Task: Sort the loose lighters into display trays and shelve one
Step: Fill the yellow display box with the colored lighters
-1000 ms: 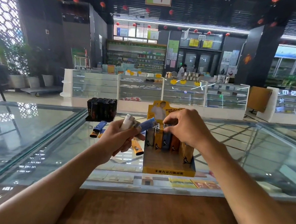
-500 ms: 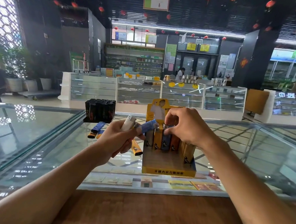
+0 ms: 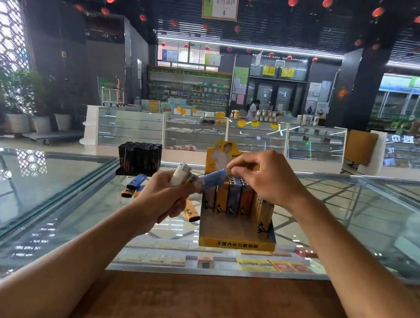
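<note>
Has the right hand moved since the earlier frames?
Yes. Against the yellow cardboard display tray, the right hand rose off its lighter row, fingertips shifting left toward the blue plastic lighter in the left hand.

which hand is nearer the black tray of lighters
Left. The left hand, gripping lighters, is just right of the black tray; the right hand is over the yellow tray, farther right.

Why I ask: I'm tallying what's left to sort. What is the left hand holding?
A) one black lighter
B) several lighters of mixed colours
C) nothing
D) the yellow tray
B: the left hand grips a bunch of lighters, with white, blue and orange ones showing.
</note>
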`<state>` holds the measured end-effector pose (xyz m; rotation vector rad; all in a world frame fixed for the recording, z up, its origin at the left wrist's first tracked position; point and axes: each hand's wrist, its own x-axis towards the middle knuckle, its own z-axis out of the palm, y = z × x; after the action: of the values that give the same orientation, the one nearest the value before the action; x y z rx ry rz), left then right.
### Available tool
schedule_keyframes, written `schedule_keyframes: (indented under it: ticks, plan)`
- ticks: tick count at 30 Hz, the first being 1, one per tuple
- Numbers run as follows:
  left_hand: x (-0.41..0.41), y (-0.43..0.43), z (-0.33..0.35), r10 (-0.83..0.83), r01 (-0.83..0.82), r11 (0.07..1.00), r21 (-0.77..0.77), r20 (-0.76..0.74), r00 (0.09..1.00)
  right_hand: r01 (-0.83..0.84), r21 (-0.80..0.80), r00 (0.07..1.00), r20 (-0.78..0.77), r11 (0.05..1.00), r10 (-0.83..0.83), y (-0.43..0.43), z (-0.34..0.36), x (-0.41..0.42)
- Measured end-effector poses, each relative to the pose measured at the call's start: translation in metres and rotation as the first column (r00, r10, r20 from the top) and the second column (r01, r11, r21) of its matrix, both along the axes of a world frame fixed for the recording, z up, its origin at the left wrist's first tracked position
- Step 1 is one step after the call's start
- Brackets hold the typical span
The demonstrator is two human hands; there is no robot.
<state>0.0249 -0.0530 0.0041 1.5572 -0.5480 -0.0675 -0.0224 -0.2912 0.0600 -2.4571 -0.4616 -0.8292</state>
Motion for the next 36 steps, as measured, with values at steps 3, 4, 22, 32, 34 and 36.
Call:
schedule_keyframes:
  ticks: [3,4,22,32,34,36]
  plan:
    - [0.0,-0.003,0.0,0.001,-0.001,1.0,-0.017,0.003,1.0,-0.21,0.109,0.975,-0.057,0.972,0.217,-0.003,0.004,-0.01]
    - [-0.001,-0.004,0.001,-0.006,0.006,1.0,-0.023,0.001,1.0,-0.243,0.108,0.965,-0.075,0.964,0.252,-0.003,0.004,-0.012]
    - [-0.01,-0.005,0.006,-0.13,0.131,0.991,0.007,-0.092,0.987,-0.047,0.13,0.998,0.049,0.99,0.041,-0.017,0.003,-0.01]
    - [-0.007,-0.004,0.003,-0.053,0.052,0.998,-0.031,-0.015,0.998,0.01,-0.084,0.999,-0.031,0.996,-0.012,-0.009,-0.002,-0.011]
    - [-0.007,-0.004,0.004,-0.058,0.058,0.998,-0.027,-0.008,0.998,0.011,-0.117,0.999,-0.048,0.993,-0.017,-0.006,-0.005,-0.01]
    - [-0.008,-0.004,0.004,-0.065,0.065,0.998,-0.019,-0.022,0.998,0.019,-0.127,0.998,-0.052,0.992,-0.026,-0.004,-0.007,-0.008]
